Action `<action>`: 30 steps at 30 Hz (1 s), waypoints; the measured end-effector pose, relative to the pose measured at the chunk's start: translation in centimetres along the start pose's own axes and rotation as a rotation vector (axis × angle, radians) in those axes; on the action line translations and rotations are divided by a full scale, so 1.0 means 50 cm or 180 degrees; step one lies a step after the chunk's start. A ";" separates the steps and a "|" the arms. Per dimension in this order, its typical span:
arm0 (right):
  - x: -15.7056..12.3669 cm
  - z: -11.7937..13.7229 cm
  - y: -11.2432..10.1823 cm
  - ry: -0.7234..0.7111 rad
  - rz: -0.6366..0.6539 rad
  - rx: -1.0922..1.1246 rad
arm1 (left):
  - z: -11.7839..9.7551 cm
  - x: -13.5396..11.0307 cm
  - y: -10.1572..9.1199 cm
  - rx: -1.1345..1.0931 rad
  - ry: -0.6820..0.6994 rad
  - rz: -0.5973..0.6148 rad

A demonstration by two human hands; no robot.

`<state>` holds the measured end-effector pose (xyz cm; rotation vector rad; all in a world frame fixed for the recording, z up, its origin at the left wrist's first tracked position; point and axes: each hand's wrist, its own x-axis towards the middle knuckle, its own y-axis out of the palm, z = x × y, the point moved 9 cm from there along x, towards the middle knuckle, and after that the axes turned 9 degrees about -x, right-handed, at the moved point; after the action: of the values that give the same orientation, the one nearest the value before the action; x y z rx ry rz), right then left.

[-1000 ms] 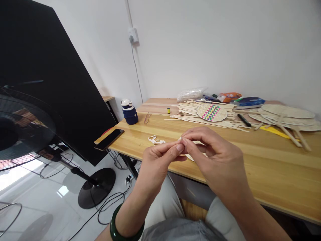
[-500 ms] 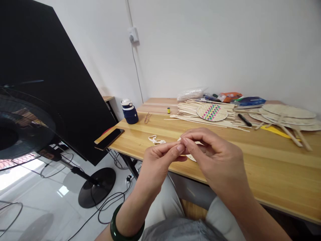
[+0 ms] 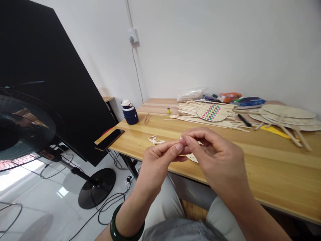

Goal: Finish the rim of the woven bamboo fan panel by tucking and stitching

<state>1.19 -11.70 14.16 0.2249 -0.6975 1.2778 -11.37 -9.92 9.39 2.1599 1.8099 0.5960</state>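
My left hand (image 3: 160, 160) and my right hand (image 3: 217, 157) meet over the front edge of the wooden table (image 3: 276, 164). Both pinch a small pale item between thumb and fingertips; it is too tiny to name. A pale woven round piece (image 3: 193, 156) shows just under the fingers, mostly hidden by them. A green bangle (image 3: 117, 231) circles my left wrist. A small white loop of cord (image 3: 155, 140) lies on the table left of my hands.
A black phone (image 3: 109, 139) lies at the table's left corner, a blue-and-white bottle (image 3: 129, 112) behind it. Thin wooden strips (image 3: 198, 115) with a coloured woven disc (image 3: 212, 112) lie at the back, round fans (image 3: 288, 115) at right. A standing fan (image 3: 22, 127) is at left.
My fingers have shifted slightly at the pinch; the hands stay in the same place.
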 end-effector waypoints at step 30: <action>-0.004 0.002 0.001 -0.0055 0.0013 -0.0117 | 0.004 -0.001 0.000 0.0049 -0.0041 -0.0003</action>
<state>1.07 -11.89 14.11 0.2049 -0.7358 1.2672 -11.26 -9.95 9.21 2.1677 1.8146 0.5686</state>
